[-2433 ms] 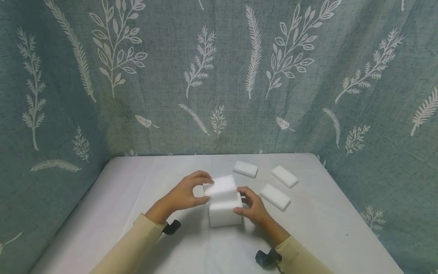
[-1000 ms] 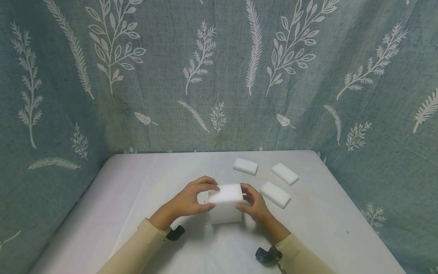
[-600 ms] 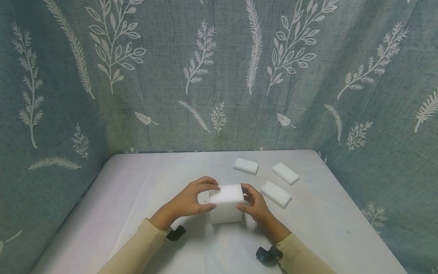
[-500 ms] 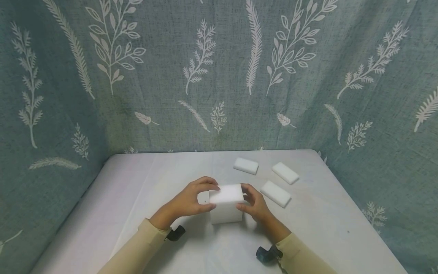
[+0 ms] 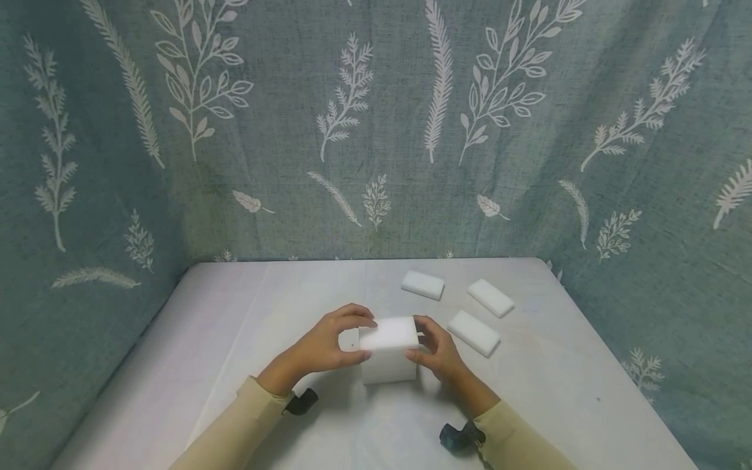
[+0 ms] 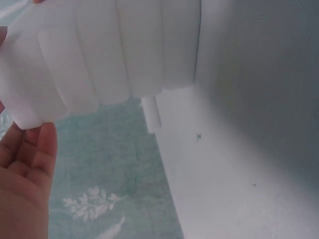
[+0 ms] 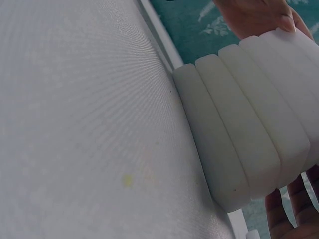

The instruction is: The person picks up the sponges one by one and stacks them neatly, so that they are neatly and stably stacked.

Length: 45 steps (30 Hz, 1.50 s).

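Note:
A stack of several smooth white rectangular blocks with rounded edges (image 5: 388,369) stands upright on the table, seen side-on in both wrist views. Its top block (image 5: 392,329) lies flat and lined up with those below. My left hand (image 5: 326,341) pinches the left end of this top block, thumb on the near side and fingers at the far top edge. On the right side, my right hand (image 5: 439,352) grips the upper stack with the thumb on the near face; its fingers are partly hidden behind. The wrist views show the blocks (image 6: 144,50) pressed closely together.
Three loose white blocks lie right of the stack: a near one (image 5: 473,333), a far one (image 5: 423,285) and a rightmost one (image 5: 491,297). The white table (image 5: 546,391) is enclosed by a green leaf-patterned curtain (image 5: 282,143). Each wrist wears a dark camera (image 5: 302,401).
The top block, held raised and offset above the stack 2.4 s ago, came down flush onto it by 1.0 s ago. Both hands have stayed in place since.

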Tool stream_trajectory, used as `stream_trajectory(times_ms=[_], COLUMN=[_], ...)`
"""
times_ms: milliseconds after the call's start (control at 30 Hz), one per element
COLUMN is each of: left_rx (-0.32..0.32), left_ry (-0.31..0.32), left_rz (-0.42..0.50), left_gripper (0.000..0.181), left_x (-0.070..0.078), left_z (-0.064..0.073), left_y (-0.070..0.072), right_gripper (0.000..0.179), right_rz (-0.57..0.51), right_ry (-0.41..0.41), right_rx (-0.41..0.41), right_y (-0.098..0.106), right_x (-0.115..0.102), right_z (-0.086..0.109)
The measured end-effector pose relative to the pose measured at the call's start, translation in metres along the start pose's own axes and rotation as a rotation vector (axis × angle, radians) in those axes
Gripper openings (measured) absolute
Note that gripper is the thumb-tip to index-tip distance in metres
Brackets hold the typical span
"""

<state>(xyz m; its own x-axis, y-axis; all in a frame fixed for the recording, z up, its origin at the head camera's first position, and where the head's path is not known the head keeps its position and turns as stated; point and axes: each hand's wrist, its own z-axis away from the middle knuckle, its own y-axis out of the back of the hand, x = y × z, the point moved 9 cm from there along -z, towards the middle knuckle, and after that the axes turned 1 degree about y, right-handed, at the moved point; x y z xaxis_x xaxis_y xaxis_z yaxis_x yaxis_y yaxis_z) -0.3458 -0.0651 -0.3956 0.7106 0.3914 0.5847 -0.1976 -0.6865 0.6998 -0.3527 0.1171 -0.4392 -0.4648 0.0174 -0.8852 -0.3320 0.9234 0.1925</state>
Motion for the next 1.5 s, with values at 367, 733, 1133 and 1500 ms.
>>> stream_trajectory(times_ms=[367,733,1133,1500], left_rx=[0.037,0.052,0.098,0.153], left_ry=[0.021,0.070,0.122,0.217], left_rz=[0.042,0.091,0.173,0.365], left_gripper=[0.054,0.066,0.062,0.067], left_x=[-0.005,-0.020,-0.027,-0.037], left_z=[0.000,0.006,0.007,0.014], left_y=[0.001,0.001,0.004,-0.008], right_gripper=[0.066,0.045,0.047,0.050], right_rz=[-0.078,0.212,0.517,0.625], right_ry=[0.123,0.195,-0.083,-0.233], right_rx=[-0.028,-0.055,0.008,-0.015], right_y=[0.010,0.038,0.096,0.110], right_x=[0.019,0.002,0.023,0.050], right_z=[-0.002,-0.014,-0.055,-0.084])
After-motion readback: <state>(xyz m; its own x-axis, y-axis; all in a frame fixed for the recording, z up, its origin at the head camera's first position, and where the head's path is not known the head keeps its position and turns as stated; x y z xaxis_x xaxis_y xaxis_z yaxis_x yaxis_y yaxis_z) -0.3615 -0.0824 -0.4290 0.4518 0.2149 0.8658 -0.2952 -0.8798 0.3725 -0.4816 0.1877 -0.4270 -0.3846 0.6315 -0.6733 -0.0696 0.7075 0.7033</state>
